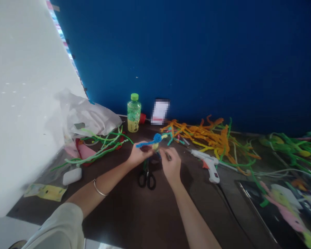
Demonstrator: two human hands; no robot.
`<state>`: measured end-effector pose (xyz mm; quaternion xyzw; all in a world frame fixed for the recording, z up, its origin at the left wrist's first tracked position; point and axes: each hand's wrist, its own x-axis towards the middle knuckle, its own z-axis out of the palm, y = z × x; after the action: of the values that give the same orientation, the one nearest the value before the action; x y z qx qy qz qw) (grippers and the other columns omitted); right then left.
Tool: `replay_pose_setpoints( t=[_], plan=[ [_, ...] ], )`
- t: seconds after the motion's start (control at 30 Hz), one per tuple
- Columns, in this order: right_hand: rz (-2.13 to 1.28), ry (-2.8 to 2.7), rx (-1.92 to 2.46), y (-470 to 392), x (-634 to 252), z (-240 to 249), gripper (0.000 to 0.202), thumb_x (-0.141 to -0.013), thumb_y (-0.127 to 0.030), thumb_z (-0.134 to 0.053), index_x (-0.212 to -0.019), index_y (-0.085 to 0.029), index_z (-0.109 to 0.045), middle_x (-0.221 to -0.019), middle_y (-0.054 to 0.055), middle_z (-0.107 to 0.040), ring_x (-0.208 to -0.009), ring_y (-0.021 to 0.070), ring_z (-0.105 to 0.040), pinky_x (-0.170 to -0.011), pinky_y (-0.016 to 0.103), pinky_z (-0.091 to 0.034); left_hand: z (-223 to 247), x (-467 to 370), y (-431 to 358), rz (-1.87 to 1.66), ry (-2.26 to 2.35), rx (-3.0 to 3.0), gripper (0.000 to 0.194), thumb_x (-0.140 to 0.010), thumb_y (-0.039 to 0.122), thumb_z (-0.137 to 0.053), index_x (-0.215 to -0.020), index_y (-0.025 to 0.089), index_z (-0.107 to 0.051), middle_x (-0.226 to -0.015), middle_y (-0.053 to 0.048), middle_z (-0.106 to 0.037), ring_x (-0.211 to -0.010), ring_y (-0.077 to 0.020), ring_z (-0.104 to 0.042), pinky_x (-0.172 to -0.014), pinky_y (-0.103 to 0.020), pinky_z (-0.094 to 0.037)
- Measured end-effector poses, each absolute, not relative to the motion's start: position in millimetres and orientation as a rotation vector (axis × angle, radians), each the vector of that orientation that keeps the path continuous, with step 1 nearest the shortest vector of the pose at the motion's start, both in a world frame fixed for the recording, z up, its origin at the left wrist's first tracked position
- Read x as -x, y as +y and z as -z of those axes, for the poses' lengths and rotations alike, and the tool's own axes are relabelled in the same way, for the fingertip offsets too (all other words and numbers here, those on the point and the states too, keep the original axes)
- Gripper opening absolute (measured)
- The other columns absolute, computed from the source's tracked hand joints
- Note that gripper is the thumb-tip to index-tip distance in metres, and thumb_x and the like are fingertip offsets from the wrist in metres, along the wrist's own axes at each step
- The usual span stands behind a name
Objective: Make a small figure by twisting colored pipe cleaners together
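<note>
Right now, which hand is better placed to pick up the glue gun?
Probably the right hand: the glue gun lies just to its right on the table, while the left hand sits farther away, gripping the blue flower.

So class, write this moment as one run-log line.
left hand: pinches blue pipe-cleaner flower | right hand: grips its stem | scissors: below hands | glue gun: right

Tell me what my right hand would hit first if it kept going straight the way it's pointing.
Probably the blue and yellow pipe-cleaner piece, which the right hand already seems to touch. Past it lies the orange pipe-cleaner pile, though depth is hard to judge.
</note>
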<state>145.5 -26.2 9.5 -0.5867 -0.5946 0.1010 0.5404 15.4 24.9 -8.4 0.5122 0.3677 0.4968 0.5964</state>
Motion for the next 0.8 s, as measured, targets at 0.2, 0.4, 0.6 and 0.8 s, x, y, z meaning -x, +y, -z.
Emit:
replay_pose_setpoints(
  t=[0.2, 0.4, 0.6, 0.8],
  plan=[
    [-0.680, -1.179, 1.359, -22.1, -151.9, -5.4, 0.024, -0.072, -0.038, -0.060, -0.080, -0.016, -0.065, -0.070, 0.003, -0.062, -0.060, 0.0138, -0.055, -0.053, 0.026, -0.045, 6.8, -16.2, 28.7, -0.991, 0.736, -0.876, 0.035, -0.047, 0.025, -0.078, -0.073, 0.011, -0.058, -0.063, -0.001, -0.062, -0.056, -0.0116, -0.060, -0.051, -0.020, -0.042],
    [-0.518, -1.329, 1.322, -24.3, -152.7, -8.4, 0.016, -0.074, -0.033, -0.058, -0.076, -0.018, -0.064, -0.074, 0.003, -0.062, -0.062, 0.0137, -0.056, -0.057, 0.026, -0.046, 6.3, -16.5, 27.5, -0.934, 0.715, -0.837, 0.040, -0.044, 0.024, -0.080, -0.075, 0.010, -0.056, -0.062, -0.001, -0.062, -0.054, -0.0108, -0.060, -0.050, -0.019, -0.042],
    [-0.320, -1.413, 1.284, -26.7, -150.4, -12.9, 0.009, -0.075, -0.026, -0.058, -0.071, -0.019, -0.064, -0.074, 0.003, -0.061, -0.073, 0.0151, -0.057, -0.069, 0.028, -0.045, 8.6, -16.8, 26.7, -0.912, 0.747, -0.851, 0.042, -0.045, 0.023, -0.079, -0.077, 0.010, -0.056, -0.065, -0.001, -0.063, -0.056, -0.0108, -0.060, -0.054, -0.021, -0.045],
    [-0.916, -0.972, 1.299, -22.7, -145.7, -8.7, 0.017, -0.065, -0.032, -0.067, -0.072, -0.016, -0.063, -0.062, 0.000, -0.061, -0.054, 0.0110, -0.053, -0.051, 0.024, -0.042, 5.2, -14.4, 26.1, -0.839, 0.607, -0.731, 0.037, -0.046, 0.018, -0.079, -0.076, 0.011, -0.058, -0.065, -0.001, -0.061, -0.061, -0.0115, -0.061, -0.066, -0.027, -0.049]
  ],
)
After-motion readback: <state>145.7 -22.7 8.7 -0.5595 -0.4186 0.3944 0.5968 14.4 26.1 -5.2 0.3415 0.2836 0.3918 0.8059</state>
